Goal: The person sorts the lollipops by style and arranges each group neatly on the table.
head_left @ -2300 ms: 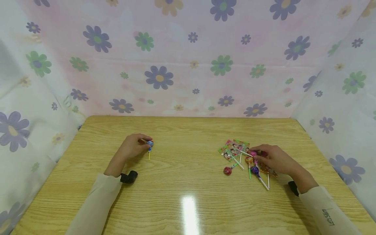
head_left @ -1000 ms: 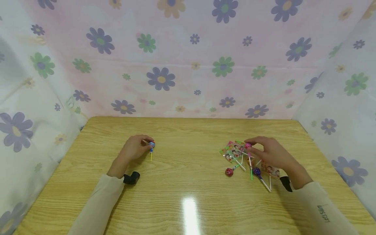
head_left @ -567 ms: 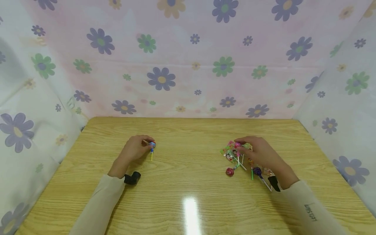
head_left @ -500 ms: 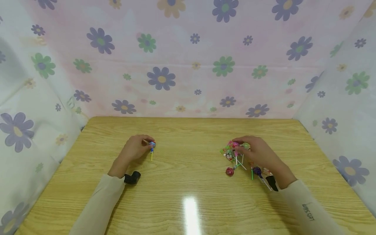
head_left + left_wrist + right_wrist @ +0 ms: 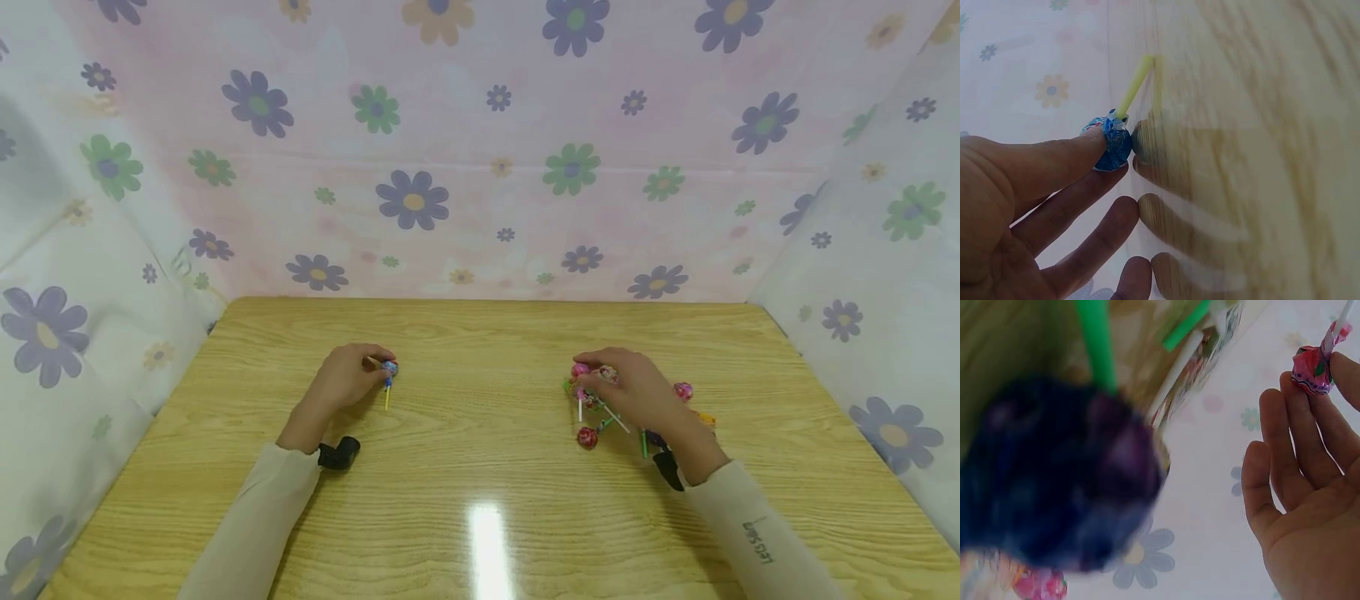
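Between thumb and fingers, my left hand (image 5: 347, 377) pinches a blue-wrapped lollipop (image 5: 1113, 142) with a yellow stick, its head right at the tabletop. On the other side, my right hand (image 5: 628, 385) pinches a pink-wrapped lollipop (image 5: 1314, 367) by its head, the white stick pointing toward me. That lollipop is over the left part of a pile of sweets. Just in front of it lies a red lollipop (image 5: 587, 437). Close to the right wrist camera a dark purple lollipop (image 5: 1066, 475) looms blurred. My right hand and wrist cover much of the pile.
Another pink lollipop (image 5: 682, 390) and an orange wrapper (image 5: 706, 419) show right of my right wrist. A green stick (image 5: 643, 443) pokes out below it. The wooden table (image 5: 480, 417) ends at a flowered cloth (image 5: 480, 150) behind and at both sides.
My right hand has picked the pink lollipop from the pile's right part and carried it left across the pile. My left hand stays with the blue lollipop.
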### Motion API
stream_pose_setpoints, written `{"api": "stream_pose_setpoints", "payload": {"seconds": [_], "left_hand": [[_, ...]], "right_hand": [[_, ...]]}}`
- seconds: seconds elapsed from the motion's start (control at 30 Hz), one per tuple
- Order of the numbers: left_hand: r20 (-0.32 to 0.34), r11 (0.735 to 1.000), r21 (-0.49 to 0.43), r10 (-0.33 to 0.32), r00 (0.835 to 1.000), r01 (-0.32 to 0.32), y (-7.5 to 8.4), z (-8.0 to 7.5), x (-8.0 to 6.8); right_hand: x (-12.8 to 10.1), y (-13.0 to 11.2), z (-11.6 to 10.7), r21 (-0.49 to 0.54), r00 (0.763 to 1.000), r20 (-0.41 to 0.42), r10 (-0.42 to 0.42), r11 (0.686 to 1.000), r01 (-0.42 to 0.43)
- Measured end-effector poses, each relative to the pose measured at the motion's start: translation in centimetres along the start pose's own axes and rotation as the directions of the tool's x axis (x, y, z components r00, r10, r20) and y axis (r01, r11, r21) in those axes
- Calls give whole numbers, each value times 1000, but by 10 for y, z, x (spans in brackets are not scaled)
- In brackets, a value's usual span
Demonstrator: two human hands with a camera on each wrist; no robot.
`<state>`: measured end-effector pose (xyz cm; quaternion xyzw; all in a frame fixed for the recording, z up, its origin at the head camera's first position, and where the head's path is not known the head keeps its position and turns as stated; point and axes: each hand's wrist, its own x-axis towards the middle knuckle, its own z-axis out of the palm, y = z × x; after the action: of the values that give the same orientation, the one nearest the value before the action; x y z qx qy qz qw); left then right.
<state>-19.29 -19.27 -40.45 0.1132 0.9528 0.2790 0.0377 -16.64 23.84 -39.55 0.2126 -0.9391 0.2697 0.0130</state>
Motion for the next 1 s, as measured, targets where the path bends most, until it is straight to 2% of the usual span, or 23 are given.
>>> {"api": "stream_pose_setpoints", "payload": {"seconds": [0.47,1.0], "left_hand": [[-1,1000,-3,-9,1000,9,-3,3,2],[4,1000,1,-19,1000,19,-1,0,1]], "right_hand": [[7,-10,16,-4,997,-52,-58,998,58],[24,-35,30,-18,998,-49,-41,999,40]]}}
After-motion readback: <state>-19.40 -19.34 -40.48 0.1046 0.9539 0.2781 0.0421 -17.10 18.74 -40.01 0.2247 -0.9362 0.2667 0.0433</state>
